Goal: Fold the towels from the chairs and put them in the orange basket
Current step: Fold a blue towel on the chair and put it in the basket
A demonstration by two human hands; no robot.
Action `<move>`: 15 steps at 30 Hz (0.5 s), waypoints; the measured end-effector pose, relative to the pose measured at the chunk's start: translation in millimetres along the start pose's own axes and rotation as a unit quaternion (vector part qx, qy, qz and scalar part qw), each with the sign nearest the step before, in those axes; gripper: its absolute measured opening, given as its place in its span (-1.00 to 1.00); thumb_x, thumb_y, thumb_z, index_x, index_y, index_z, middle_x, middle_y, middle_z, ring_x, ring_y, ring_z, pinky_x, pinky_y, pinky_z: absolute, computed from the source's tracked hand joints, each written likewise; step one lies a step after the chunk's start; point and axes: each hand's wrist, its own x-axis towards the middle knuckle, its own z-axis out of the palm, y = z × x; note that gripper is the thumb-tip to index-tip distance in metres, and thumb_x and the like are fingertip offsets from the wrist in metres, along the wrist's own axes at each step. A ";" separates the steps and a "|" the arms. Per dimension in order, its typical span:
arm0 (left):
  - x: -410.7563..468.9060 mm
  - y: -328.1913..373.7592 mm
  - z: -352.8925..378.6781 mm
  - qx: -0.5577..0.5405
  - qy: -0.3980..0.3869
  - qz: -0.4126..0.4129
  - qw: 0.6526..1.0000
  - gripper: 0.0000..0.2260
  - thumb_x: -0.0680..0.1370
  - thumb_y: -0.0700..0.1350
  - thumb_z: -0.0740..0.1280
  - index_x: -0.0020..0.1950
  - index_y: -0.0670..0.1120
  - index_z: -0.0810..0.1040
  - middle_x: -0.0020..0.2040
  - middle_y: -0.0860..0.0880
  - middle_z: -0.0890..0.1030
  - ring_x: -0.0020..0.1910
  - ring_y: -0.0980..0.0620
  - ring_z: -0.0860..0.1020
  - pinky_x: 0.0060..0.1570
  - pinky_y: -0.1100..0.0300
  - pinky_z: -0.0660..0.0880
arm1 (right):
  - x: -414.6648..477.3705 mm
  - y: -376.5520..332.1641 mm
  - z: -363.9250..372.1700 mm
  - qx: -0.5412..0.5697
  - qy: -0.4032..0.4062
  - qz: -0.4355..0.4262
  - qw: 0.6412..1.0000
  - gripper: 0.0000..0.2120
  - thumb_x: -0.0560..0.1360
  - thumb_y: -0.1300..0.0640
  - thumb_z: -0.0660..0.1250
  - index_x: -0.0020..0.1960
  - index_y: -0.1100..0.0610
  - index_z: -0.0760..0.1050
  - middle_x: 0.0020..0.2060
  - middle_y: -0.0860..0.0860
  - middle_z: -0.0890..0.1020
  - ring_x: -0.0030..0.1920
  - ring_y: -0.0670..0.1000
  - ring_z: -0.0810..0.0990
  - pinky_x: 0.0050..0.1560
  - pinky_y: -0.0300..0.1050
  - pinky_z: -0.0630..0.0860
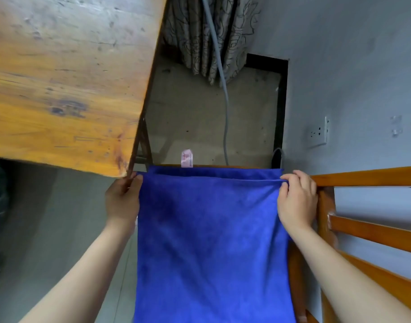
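A blue towel (209, 241) hangs flat in front of me, its top edge folded over with a pink label (187, 158) sticking up behind it. My left hand (123, 201) pinches the towel's upper left corner. My right hand (297, 201) grips the upper right corner, fingers curled over the hem. A wooden chair (367, 231) with orange slats stands right behind and beside the towel. No orange basket is in view.
A worn wooden table (67, 78) fills the upper left, its corner close to my left hand. A grey wall with a socket (318, 134) is at right. A patterned curtain (209, 36) and a grey hose (223, 89) hang over the concrete floor.
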 end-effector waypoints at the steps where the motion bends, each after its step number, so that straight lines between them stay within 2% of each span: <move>1: 7.1 -1.5 4.8 0.011 -0.013 0.005 1.000 -0.88 0.58 -0.17 0.24 -0.06 -0.18 0.54 -0.14 -0.16 0.55 -0.12 -0.06 0.47 -0.07 0.10 0.37 | 6.3 0.2 2.1 -0.001 -0.019 -0.001 1.000 -0.81 0.51 0.32 0.21 0.05 0.28 0.56 0.18 0.21 0.52 0.20 0.26 0.44 0.11 0.09 0.40; 4: 25.6 -3.9 17.7 0.027 -0.015 0.009 0.999 -0.87 0.58 -0.16 0.23 -0.01 -0.19 0.52 -0.05 -0.20 0.56 -0.03 -0.10 0.50 0.03 0.05 0.41 | 23.2 -0.7 8.8 0.014 -0.055 0.019 0.998 -0.77 0.57 0.29 0.14 0.15 0.27 0.50 0.22 0.16 0.48 0.22 0.18 0.40 0.05 -0.02 0.39; 6: 34.2 -4.1 25.3 0.046 -0.010 0.007 0.999 -0.89 0.59 -0.16 0.22 0.01 -0.15 0.51 -0.01 -0.15 0.55 0.02 -0.08 0.50 0.11 0.06 0.41 | 29.9 -2.3 13.6 0.003 -0.066 0.021 0.998 -0.76 0.57 0.28 0.12 0.17 0.26 0.49 0.19 0.18 0.48 0.21 0.19 0.39 0.03 0.00 0.39; 10: 49.0 -13.2 29.7 0.088 0.010 -0.022 0.996 -0.80 0.59 -0.13 0.22 0.16 -0.16 0.51 0.15 -0.15 0.55 0.15 -0.09 0.50 0.22 0.03 0.41 | 36.0 -4.3 22.8 -0.017 -0.096 0.036 0.995 -0.75 0.58 0.24 0.13 0.21 0.22 0.48 0.19 0.20 0.46 0.23 0.18 0.36 0.03 0.02 0.41; 12: 56.2 -17.9 31.0 0.112 0.014 -0.033 0.993 -0.77 0.59 -0.12 0.21 0.20 -0.15 0.50 0.19 -0.15 0.54 0.17 -0.12 0.49 0.21 0.02 0.43 | 38.8 -4.9 25.5 -0.018 -0.118 0.039 0.992 -0.73 0.58 0.21 0.15 0.25 0.20 0.45 0.24 0.20 0.43 0.27 0.18 0.33 0.08 0.04 0.41; 15: 57.6 -23.1 31.9 0.163 0.006 -0.041 0.986 -0.67 0.58 -0.11 0.22 0.35 -0.10 0.40 0.30 -0.15 0.47 0.24 -0.14 0.46 0.19 0.04 0.41 | 33.5 -5.6 26.1 -0.039 -0.144 0.024 0.988 -0.61 0.58 0.17 0.18 0.40 0.16 0.31 0.40 0.21 0.27 0.41 0.19 0.21 0.26 0.07 0.34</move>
